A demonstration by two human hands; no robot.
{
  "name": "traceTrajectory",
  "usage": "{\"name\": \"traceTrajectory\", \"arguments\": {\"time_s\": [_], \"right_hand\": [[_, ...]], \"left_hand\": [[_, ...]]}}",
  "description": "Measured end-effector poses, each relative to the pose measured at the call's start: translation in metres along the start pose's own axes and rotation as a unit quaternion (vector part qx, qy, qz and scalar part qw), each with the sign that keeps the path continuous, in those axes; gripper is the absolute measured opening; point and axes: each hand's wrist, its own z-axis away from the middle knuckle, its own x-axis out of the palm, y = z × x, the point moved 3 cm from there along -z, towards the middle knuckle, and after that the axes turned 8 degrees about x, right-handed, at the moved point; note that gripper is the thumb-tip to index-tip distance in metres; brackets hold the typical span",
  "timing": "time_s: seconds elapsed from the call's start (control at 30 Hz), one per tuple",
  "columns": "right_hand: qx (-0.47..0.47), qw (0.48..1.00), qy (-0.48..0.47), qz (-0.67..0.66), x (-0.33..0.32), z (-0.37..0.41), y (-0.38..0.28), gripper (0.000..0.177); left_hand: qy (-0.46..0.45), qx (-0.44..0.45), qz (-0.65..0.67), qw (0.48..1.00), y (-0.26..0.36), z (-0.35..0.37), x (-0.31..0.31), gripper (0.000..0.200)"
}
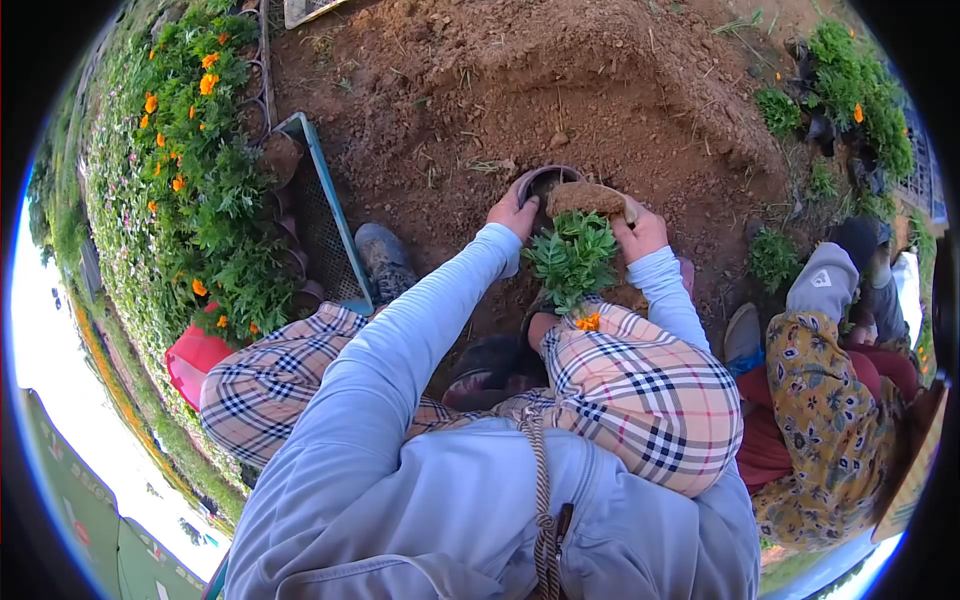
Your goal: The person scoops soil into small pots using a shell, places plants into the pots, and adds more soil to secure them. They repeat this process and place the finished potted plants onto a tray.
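Observation:
My left hand (513, 212) is closed on the rim of a dark round plant pot (548, 180), its hollow inside partly showing. Right beside that pot, my right hand (641, 236) grips a marigold plant (572, 262) by its base, with brown soil (585, 198) packed around the roots. The plant is tipped toward me, so its green leaves and an orange bloom (588, 322) hang over my knee. Both hands are close together above bare earth, between my bent legs in checked cloth (645, 395).
A teal-edged crate (335, 215) stands at my left, by rows of potted marigolds (205, 200) and a red bucket (192, 360). A soil mound (560, 60) rises ahead. At my right sits another person (835, 420) in patterned clothing, near more marigolds (860, 100).

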Motion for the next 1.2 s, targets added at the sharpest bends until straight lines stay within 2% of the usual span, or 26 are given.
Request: {"name": "traceTrajectory", "arguments": {"time_s": [0.03,0.1,0.13,0.17,0.23,0.27,0.37,0.4,0.43,0.5,0.53,0.7,0.77,0.9,0.97,1.03,1.1,1.2], "right_hand": [[-0.001,1.0,0.017,-0.001,-0.005,0.0,-0.012,0.026],[-0.003,0.999,0.051,-0.003,-0.011,0.003,-0.026,0.027],[0.065,0.991,0.07,-0.097,-0.007,0.005,-0.001,0.026],[0.151,0.956,0.087,-0.238,-0.006,0.006,0.008,0.025],[0.208,0.938,0.098,-0.26,-0.007,0.008,0.034,0.024],[0.225,0.927,0.093,-0.285,-0.004,0.01,0.044,0.024],[0.28,0.894,0.082,-0.34,-0.001,0.017,0.056,0.023],[0.304,0.883,0.08,-0.348,-0.002,0.02,0.057,0.023],[0.328,0.872,0.075,-0.356,-0.002,0.022,0.056,0.023],[0.349,0.865,0.067,-0.355,0.001,0.026,0.065,0.023],[0.347,0.863,0.06,-0.363,0.004,0.025,0.066,0.023],[0.337,0.867,0.056,-0.363,0.016,0.02,0.051,0.02],[0.334,0.876,0.045,-0.346,0.015,0.018,0.045,0.02],[0.325,0.878,0.038,-0.35,0.016,0.017,0.044,0.021],[0.307,0.875,0.05,-0.37,0.019,0.018,0.046,0.021],[0.321,0.878,0.036,-0.353,0.021,0.021,0.053,0.022],[0.329,0.881,0.028,-0.34,0.022,0.021,0.056,0.021],[0.334,0.878,0.035,-0.34,0.019,0.022,0.056,0.02]], "left_hand": [[0.01,0.01,0.029,0.999,0.0,0.0,-0.002,0.053],[0.018,-0.029,0.083,0.996,-0.004,-0.001,-0.008,0.048],[0.023,-0.047,0.111,0.992,-0.005,-0.001,-0.01,0.046],[0.026,-0.037,0.122,0.992,-0.004,0.0,-0.007,0.044],[0.035,-0.019,0.144,0.989,-0.003,0.003,0.008,0.042],[0.074,-0.027,0.056,0.995,0.009,0.004,0.008,0.038],[0.083,-0.065,0.086,0.991,0.007,-0.004,-0.002,0.036],[0.062,-0.074,0.097,0.991,0.006,-0.004,-0.002,0.035],[0.051,-0.109,0.197,0.973,0.001,-0.004,-0.001,0.034],[0.044,-0.177,0.383,0.905,-0.009,0.002,-0.008,0.032],[0.096,-0.226,0.333,0.91,0.006,0.008,-0.024,0.027],[0.281,-0.184,0.45,0.828,0.009,0.035,-0.121,0.021],[0.366,-0.13,0.488,0.782,0.004,0.034,-0.163,0.023],[0.486,-0.129,0.543,0.673,-0.021,0.042,-0.241,0.027],[0.498,-0.151,0.535,0.666,-0.053,0.045,-0.274,0.029],[0.509,-0.181,0.535,0.65,-0.059,0.046,-0.291,0.033],[0.468,-0.203,0.54,0.669,-0.067,0.046,-0.301,0.033],[0.363,-0.319,0.446,0.753,-0.08,0.047,-0.321,0.034]]}}
